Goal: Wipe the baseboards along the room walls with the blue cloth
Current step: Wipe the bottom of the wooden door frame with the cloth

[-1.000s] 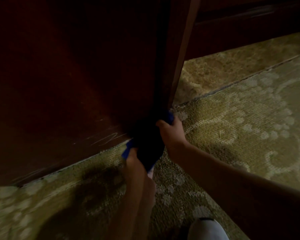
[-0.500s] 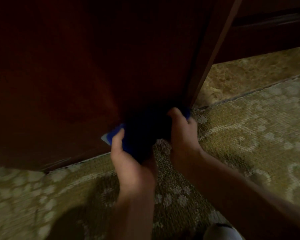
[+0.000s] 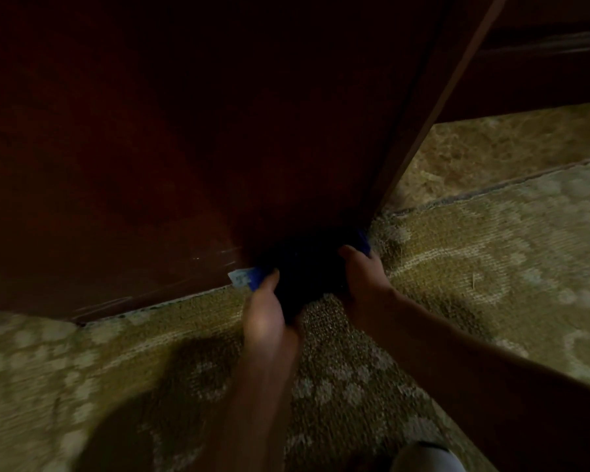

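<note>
Down at the floor, both hands, left hand (image 3: pixel 264 313) and right hand (image 3: pixel 363 272), grip the blue cloth (image 3: pixel 252 279) bunched against the dark baseboard (image 3: pixel 143 284), which apparently runs leftward, nearer the left.

Patterned carpet and stone floor in dim light

An olive carpet (image 3: pixel 491 267) with pale floral motifs spreads beneath and to both sides of the hands. Beyond them to the right lies mottled stone flooring (image 3: pixel 484 155). Near the bottom edge, below the right forearm, a pale shoe tip (image 3: pixel 426 458) shows.
</note>
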A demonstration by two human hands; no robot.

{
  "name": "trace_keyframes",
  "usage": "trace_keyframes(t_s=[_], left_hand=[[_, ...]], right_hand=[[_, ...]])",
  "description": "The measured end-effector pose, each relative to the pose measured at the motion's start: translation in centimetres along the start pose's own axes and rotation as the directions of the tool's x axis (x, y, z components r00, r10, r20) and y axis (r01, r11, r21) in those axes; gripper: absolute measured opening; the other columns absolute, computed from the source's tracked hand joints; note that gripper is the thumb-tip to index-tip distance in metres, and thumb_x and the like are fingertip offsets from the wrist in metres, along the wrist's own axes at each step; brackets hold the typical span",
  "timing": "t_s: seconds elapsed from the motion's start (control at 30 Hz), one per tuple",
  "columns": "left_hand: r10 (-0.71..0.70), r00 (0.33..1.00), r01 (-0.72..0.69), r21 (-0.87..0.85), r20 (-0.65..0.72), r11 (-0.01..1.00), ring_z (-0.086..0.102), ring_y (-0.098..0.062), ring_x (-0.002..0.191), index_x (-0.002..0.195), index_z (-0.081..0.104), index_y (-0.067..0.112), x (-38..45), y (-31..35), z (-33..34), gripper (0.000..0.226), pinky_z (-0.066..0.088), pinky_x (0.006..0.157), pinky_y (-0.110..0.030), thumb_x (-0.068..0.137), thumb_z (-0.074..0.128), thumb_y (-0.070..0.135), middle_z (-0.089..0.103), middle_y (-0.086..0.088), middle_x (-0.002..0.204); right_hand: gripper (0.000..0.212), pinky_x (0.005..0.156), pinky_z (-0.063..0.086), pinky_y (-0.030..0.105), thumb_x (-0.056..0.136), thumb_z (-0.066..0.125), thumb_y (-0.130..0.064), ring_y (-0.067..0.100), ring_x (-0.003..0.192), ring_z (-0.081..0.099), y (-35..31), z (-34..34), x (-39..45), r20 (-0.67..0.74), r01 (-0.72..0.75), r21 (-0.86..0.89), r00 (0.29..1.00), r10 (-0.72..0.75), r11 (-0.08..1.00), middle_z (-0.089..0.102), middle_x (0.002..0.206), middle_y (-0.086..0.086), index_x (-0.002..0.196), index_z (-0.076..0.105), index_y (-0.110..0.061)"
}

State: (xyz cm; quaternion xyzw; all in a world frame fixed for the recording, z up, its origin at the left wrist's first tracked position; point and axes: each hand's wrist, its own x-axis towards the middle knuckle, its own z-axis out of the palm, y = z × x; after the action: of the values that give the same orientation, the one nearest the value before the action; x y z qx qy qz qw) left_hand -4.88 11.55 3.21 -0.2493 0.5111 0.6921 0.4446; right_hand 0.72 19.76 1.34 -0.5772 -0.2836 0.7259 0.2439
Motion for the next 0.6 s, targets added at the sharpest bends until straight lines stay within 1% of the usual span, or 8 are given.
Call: trace_keyframes(t_s=[0.1, 0.23, 0.27, 0.33, 0.4, 0.47, 0.53, 0.6], left_hand=[[0.148, 0.988, -0.148, -0.019, 0.031, 0.989, 0.070, -0.021, 0.108, 0.126, 0.065, 0.021, -2.0, 0.6, 0.0, 0.030, 0.053, 0.094, -0.037, 0.097, 0.058, 0.023, 0.072, -0.004, 0.121], [0.352, 0.931, -0.353, -0.008, 0.094, 0.936, 0.070, -0.015, 0.109, 0.131, 0.061, 0.031, -4.5, 2.2, 0.6, 0.036, 0.053, 0.094, -0.036, 0.095, 0.061, 0.031, 0.073, 0.007, 0.120], [0.340, 0.936, -0.342, 0.005, 0.087, 0.940, 0.070, -0.015, 0.108, 0.131, 0.061, 0.030, -4.2, 2.2, 0.6, 0.035, 0.053, 0.093, -0.035, 0.096, 0.060, 0.029, 0.073, 0.007, 0.120], [0.233, 0.971, -0.234, 0.019, 0.055, 0.972, 0.070, -0.016, 0.109, 0.129, 0.062, 0.027, -2.8, 1.8, 0.4, 0.031, 0.054, 0.093, -0.035, 0.099, 0.057, 0.025, 0.073, 0.003, 0.120], [0.084, 0.996, -0.084, 0.011, 0.026, 0.996, 0.067, -0.020, 0.112, 0.129, 0.062, 0.018, -1.6, 1.2, 0.1, 0.030, 0.054, 0.093, -0.035, 0.101, 0.052, 0.021, 0.070, -0.005, 0.126], [0.008, 1.000, -0.008, -0.003, -0.027, 1.000, 0.067, -0.024, 0.104, 0.119, 0.062, 0.011, -0.6, 1.0, -0.4, 0.022, 0.054, 0.084, -0.033, 0.101, 0.052, 0.020, 0.068, -0.010, 0.127], [0.003, 0.999, -0.002, 0.030, -0.048, 1.000, 0.068, -0.020, 0.093, 0.106, 0.064, 0.015, -0.4, 1.1, -0.5, 0.013, 0.053, 0.077, -0.030, 0.099, 0.057, 0.023, 0.070, -0.008, 0.117], [0.086, 0.996, -0.085, 0.033, -0.014, 0.996, 0.070, -0.019, 0.098, 0.111, 0.066, 0.021, -1.1, 1.8, -0.4, 0.018, 0.054, 0.079, -0.031, 0.096, 0.062, 0.028, 0.072, -0.005, 0.116]], right_hand=[[0.029, 0.074, 0.050, 0.038, 0.093, 0.052, -0.019, 0.026, 0.096, 0.063, -1.6, 0.9, -1.5, -0.019, 0.071, 0.109, 0.997, -0.070, 0.992, 0.064, 0.108, 0.011, 0.119, 0.059, -0.008], [0.015, 0.065, 0.043, 0.035, 0.093, 0.049, -0.020, 0.019, 0.081, 0.054, -3.5, 1.6, -3.9, 0.017, 0.248, 0.193, 0.966, -0.256, 0.949, 0.055, 0.089, 0.005, 0.099, 0.055, -0.007], [0.012, 0.065, 0.043, 0.035, 0.094, 0.048, -0.017, 0.018, 0.079, 0.053, -3.5, 1.7, -4.1, 0.015, 0.253, 0.201, 0.965, -0.262, 0.946, 0.053, 0.085, 0.002, 0.097, 0.053, -0.006], [0.019, 0.070, 0.046, 0.038, 0.096, 0.048, -0.013, 0.020, 0.083, 0.055, -3.0, 1.6, -3.8, 0.019, 0.202, 0.173, 0.978, -0.208, 0.964, 0.055, 0.088, 0.001, 0.110, 0.053, -0.002], [0.031, 0.077, 0.051, 0.039, 0.096, 0.049, -0.013, 0.025, 0.096, 0.062, -1.7, 1.3, -2.5, -0.005, 0.079, 0.100, 0.997, -0.079, 0.992, 0.064, 0.106, 0.007, 0.126, 0.053, -0.007], [0.038, 0.075, 0.054, 0.037, 0.096, 0.051, -0.015, 0.029, 0.106, 0.065, -0.9, 1.1, -1.7, -0.009, -0.068, 0.036, 0.998, 0.069, 0.997, 0.065, 0.122, 0.015, 0.133, 0.052, -0.009], [0.040, 0.076, 0.057, 0.039, 0.095, 0.051, -0.018, 0.031, 0.107, 0.065, -1.0, 1.1, -1.2, -0.029, -0.111, 0.029, 0.993, 0.112, 0.993, 0.064, 0.124, 0.017, 0.133, 0.052, -0.008], [0.039, 0.084, 0.055, 0.043, 0.094, 0.051, -0.021, 0.033, 0.107, 0.065, -1.9, 1.8, -2.0, -0.048, -0.057, 0.058, 0.997, 0.059, 0.997, 0.065, 0.120, 0.016, 0.130, 0.053, -0.008]])
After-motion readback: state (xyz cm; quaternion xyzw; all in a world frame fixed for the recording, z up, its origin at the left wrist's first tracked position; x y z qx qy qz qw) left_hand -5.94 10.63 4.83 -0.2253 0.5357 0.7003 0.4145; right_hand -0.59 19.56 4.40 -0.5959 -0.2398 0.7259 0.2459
